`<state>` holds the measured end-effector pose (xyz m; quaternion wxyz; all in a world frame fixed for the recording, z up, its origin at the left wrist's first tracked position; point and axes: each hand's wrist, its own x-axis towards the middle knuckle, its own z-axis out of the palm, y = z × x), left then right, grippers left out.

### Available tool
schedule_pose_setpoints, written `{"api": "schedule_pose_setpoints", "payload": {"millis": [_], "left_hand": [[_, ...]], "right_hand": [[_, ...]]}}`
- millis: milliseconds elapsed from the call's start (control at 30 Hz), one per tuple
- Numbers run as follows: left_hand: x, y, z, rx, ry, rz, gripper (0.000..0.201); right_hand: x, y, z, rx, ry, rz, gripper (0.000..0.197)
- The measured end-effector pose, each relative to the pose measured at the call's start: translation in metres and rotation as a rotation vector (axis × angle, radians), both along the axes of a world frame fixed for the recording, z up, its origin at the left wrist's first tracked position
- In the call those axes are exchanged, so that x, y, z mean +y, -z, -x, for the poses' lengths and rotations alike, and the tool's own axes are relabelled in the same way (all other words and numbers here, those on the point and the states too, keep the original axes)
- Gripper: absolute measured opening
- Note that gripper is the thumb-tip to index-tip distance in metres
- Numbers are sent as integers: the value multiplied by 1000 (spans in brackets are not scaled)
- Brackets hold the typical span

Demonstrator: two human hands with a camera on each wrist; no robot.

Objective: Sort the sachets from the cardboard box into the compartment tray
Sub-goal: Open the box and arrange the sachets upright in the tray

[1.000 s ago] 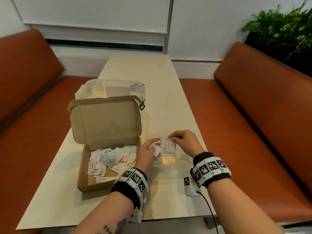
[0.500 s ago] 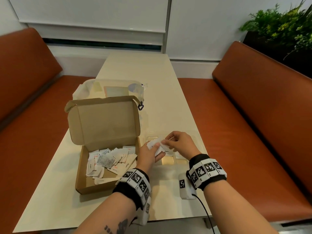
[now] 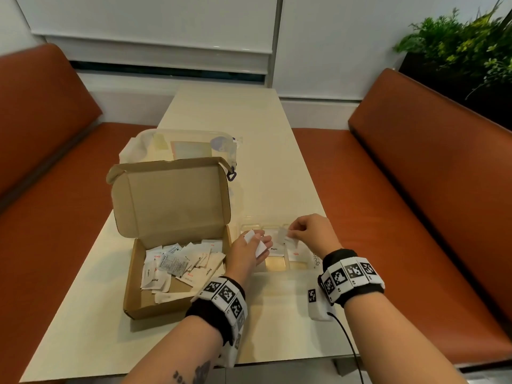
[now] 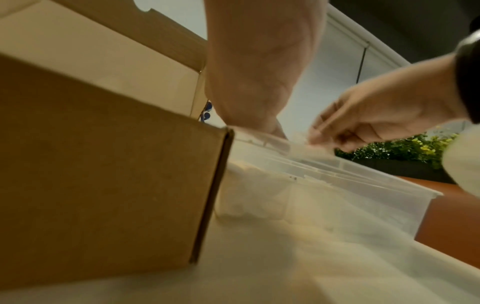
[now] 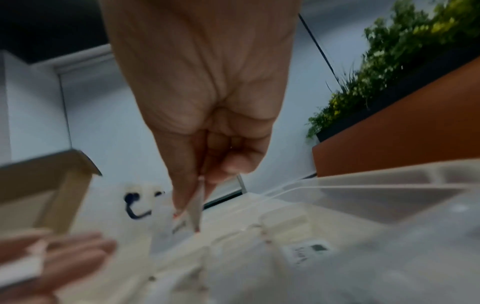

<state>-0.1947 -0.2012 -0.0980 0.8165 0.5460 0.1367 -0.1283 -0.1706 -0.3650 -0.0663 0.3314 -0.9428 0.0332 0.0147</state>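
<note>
On the table's left half the cardboard box [image 3: 177, 261] stands with its lid propped up; a loose heap of sachets [image 3: 180, 263] lies on its floor, crowded toward the far edge. Just right of the box's right wall the left hand [image 3: 250, 252] hovers with a few white sachets [image 3: 256, 242] held between thumb and fingers, apparently a small stock waiting to be dealt out. Beside it lies the clear compartment tray [image 3: 300, 268], touching or nearly touching the box. Several of its compartments already hold sachets and a near one looks bare. Over the tray's far row the right hand [image 3: 310, 231] pinches a single sachet [image 3: 282, 236] by its edge between thumb and forefinger, the other fingers curled in. The step in hand seems to be placing this one. Next it must be lowered into the compartment that matches its print and let go, though the print is too blurred to read
</note>
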Motion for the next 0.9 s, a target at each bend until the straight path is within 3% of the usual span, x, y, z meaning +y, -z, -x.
{"api": "schedule_pose_setpoints", "payload": {"millis": [133,300,533,700,900], "left_hand": [[2,1,-1,-6,-28,26,26],[3,3,-2,5,-26,29,24],[3,4,-3,13,-28,34,21],[4,4,-2,12,-20,33,19],[2,3,-3,30,-25,8,19]], "right_hand": [[-11,13,2,121,-16,215,6],[-12,28,4,189,-59,301,12],[-12,41,11,57,-26,295,4],[-12,44,14,61,-44,285,29],[-10,46,9,85,13,269,26]]}}
